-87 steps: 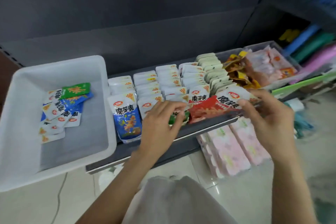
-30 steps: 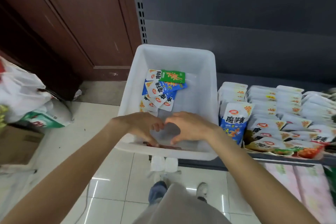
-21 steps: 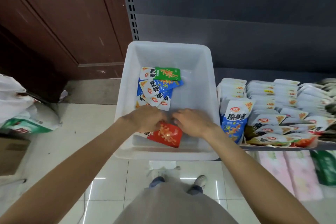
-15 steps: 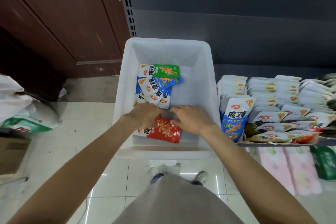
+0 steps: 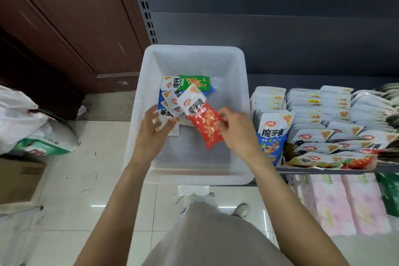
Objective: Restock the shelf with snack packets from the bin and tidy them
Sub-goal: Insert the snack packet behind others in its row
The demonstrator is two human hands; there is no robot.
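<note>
White translucent plastic bin [image 5: 241, 84] is positioned at the left end of the dark metal shelf [image 5: 323, 171]. Inside it, a red-and-white foil snack packet [image 5: 203, 119] is pinched at its right edge by the right hand [image 5: 236, 130], fingers curled. A white packet [image 5: 165, 115] is gripped between thumb and fingers of the left hand [image 5: 152, 134]. Farther back, a green-and-white packet [image 5: 190, 82] lies on the loose pile.
</note>
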